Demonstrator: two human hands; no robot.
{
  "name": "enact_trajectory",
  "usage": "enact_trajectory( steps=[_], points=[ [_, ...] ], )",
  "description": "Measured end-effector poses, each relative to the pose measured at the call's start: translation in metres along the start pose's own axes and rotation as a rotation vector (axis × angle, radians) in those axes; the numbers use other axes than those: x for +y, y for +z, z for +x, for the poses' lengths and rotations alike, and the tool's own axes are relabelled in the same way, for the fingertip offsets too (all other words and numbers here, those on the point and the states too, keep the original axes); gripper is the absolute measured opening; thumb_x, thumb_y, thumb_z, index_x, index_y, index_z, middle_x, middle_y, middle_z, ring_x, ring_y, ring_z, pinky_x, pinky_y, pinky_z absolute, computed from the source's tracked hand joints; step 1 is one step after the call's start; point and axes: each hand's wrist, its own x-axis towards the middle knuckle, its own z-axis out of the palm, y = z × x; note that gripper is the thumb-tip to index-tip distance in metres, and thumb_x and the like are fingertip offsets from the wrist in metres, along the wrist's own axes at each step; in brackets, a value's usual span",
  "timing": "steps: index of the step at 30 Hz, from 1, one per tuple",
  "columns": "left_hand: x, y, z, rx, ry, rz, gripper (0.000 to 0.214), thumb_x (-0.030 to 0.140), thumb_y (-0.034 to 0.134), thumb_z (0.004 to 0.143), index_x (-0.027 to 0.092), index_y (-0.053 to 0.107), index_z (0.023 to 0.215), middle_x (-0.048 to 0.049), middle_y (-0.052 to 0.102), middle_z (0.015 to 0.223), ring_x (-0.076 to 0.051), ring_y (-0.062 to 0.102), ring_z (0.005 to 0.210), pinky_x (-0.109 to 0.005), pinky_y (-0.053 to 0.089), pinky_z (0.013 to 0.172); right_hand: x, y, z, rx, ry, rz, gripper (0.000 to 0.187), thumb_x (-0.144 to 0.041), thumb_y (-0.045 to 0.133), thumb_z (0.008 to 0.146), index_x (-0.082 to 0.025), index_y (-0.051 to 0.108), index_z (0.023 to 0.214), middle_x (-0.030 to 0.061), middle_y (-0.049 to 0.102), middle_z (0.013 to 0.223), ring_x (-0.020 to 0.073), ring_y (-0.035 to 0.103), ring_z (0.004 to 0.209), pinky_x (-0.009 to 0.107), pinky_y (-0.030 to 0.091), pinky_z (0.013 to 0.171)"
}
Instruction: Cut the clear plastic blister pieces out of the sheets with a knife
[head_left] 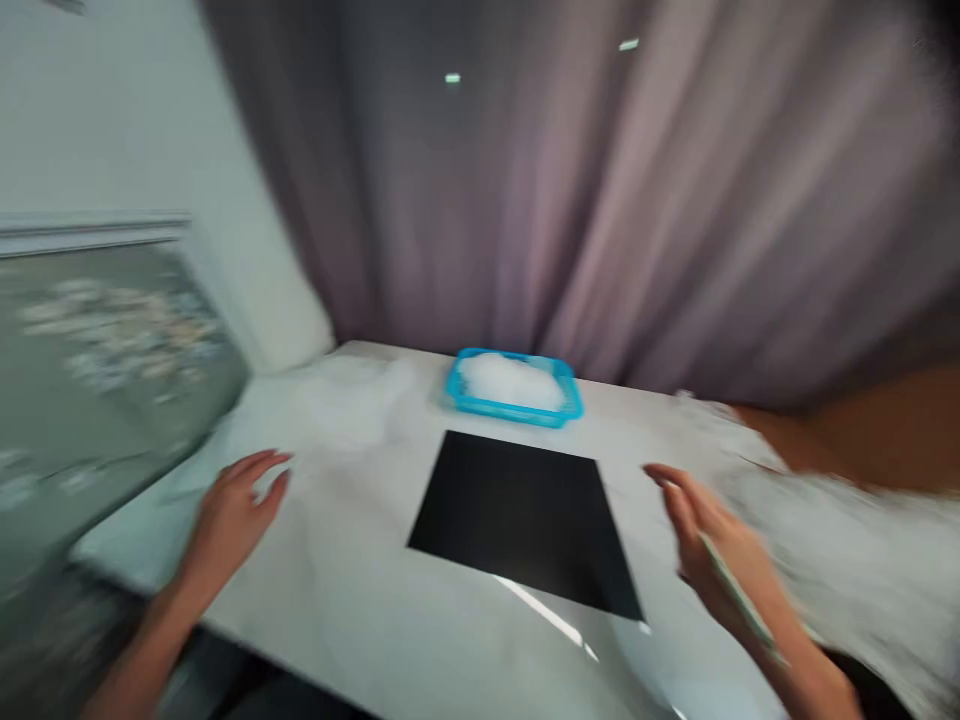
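My left hand (238, 508) hovers above the white tabletop, left of a black rectangular sheet (525, 520). Its thumb and fingers are apart, with nothing between them. To the sheet's right is my right hand (709, 535), fingers stretched out and thumb close beside them. A pale green, narrow curved band or stick (739, 595) lies along the thumb base and wrist; whether it is worn or tucked there, I cannot tell. Neither hand touches the sheet. Behind the sheet sits a bright blue plastic basket (517, 412) heaped with white, fluffy-looking material (511, 382).
The glossy white table (352, 600) reflects a bright light strip near its front. Crumpled white, translucent material (847, 550) lies at the right. A grey-purple curtain (480, 220) hangs behind the table, and a floral panel (112, 340) stands at the left. Motion blurs the picture.
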Motion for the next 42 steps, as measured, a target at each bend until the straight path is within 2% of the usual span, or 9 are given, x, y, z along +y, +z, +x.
enact_trajectory(
  steps=[3,5,12,18,21,26,31,37,42],
  points=[
    [-0.049,0.003,-0.008,0.003,-0.103,0.154,0.024,0.027,0.053,0.097,0.019,0.067,0.115,-0.008,0.066,0.113,-0.023,0.061,0.109,-0.04,0.051,0.099,-0.003,0.012,0.016,-0.085,0.0,-0.029,0.052,-0.06,0.028,0.098,-0.03,0.062,0.122,0.0085,0.074,0.11,0.0332,0.073,0.088,0.044,0.055,0.067],
    [-0.065,0.008,-0.004,-0.007,-0.126,0.226,0.032,0.029,0.051,0.096,0.018,0.065,0.123,-0.0107,0.065,0.112,-0.027,0.059,0.11,-0.041,0.05,0.099,-0.006,0.018,0.021,-0.128,-0.007,-0.053,0.05,-0.061,0.028,0.097,-0.034,0.061,0.123,0.0063,0.075,0.112,0.0349,0.073,0.089,0.049,0.056,0.071],
    [-0.07,0.037,0.026,-0.208,0.125,0.275,0.035,0.031,0.063,0.09,0.023,0.067,0.124,-0.0127,0.055,0.143,-0.035,0.046,0.133,-0.049,0.038,0.107,-0.031,0.024,0.018,-0.326,-0.045,-0.032,0.054,-0.068,0.027,0.093,-0.035,0.064,0.116,0.0043,0.075,0.112,0.0338,0.073,0.096,0.047,0.059,0.075],
    [-0.092,0.052,0.05,-0.307,0.297,0.267,0.033,0.018,0.041,0.098,0.021,0.074,0.103,-0.0101,0.068,0.128,-0.029,0.059,0.124,-0.052,0.033,0.112,-0.046,0.021,0.004,-0.343,-0.048,-0.038,0.052,-0.064,0.025,0.099,-0.034,0.064,0.116,0.0026,0.077,0.106,0.0287,0.075,0.087,0.036,0.056,0.064],
    [-0.098,0.054,0.055,-0.305,0.346,0.262,0.037,0.02,0.036,0.099,0.018,0.074,0.101,-0.0126,0.067,0.131,-0.029,0.058,0.126,-0.05,0.035,0.112,-0.051,0.019,0.0,-0.332,-0.063,-0.016,0.051,-0.061,0.025,0.101,-0.031,0.065,0.113,0.0037,0.078,0.094,0.0267,0.074,0.075,0.033,0.053,0.059],
    [-0.106,0.052,0.045,-0.318,0.427,0.256,0.036,0.041,0.05,0.096,0.019,0.069,0.118,-0.0121,0.06,0.14,-0.031,0.05,0.136,-0.05,0.032,0.115,-0.072,0.012,-0.004,-0.282,-0.147,0.003,0.049,-0.056,0.026,0.103,-0.028,0.066,0.097,0.0027,0.073,0.073,0.0224,0.068,0.058,0.029,0.047,0.052],
    [-0.119,0.035,0.037,-0.304,0.445,0.288,0.039,0.02,0.036,0.098,0.022,0.067,0.121,-0.011,0.062,0.138,-0.027,0.055,0.132,-0.048,0.035,0.114,-0.077,0.01,-0.004,-0.309,-0.218,0.034,0.045,-0.053,0.029,0.103,-0.027,0.06,0.084,-0.0015,0.061,0.056,0.0191,0.059,0.045,0.027,0.041,0.046],
    [-0.086,0.016,0.059,-0.126,0.338,0.371,0.04,0.012,0.03,0.094,0.016,0.068,0.106,-0.0143,0.075,0.099,-0.026,0.072,0.095,-0.039,0.055,0.084,-0.09,0.023,0.003,-0.248,-0.297,0.096,0.035,-0.046,0.033,0.104,-0.026,0.057,0.088,0.0036,0.07,0.08,0.0201,0.069,0.062,0.028,0.048,0.054],
    [-0.011,-0.008,0.091,0.019,0.32,0.419,0.035,0.012,0.03,0.096,0.013,0.064,0.105,-0.0117,0.071,0.088,-0.023,0.068,0.074,-0.029,0.044,0.056,-0.16,0.038,0.011,-0.005,-0.587,0.26,0.02,-0.041,0.048,0.101,-0.023,0.052,0.094,0.0047,0.062,0.077,0.0222,0.069,0.078,0.031,0.052,0.067]
  ],
)
